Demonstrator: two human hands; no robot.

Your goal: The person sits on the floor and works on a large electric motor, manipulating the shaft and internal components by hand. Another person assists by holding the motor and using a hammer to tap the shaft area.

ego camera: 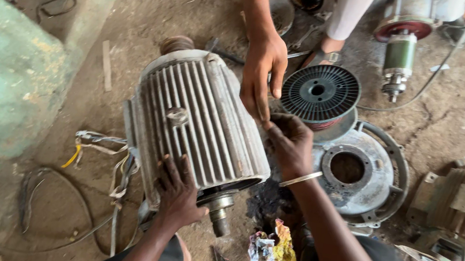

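I'm pressing my left hand (177, 193), fingers spread flat, on the grey ribbed metal motor housing (200, 122); my right hand (290, 144), fingers pinched together, is meeting a co-worker's hand (263, 67) beside it.

We see motor (197, 122): ribbed cast metal, dull grey, grimy. Shaft (222, 209): bare steel, slight shine. Spool (320, 92): black matt plastic. End cover (362, 168): rough grey metal. Floor (139, 12): dusty cracked earth. Wrapper (278, 254): crumpled glossy foil.
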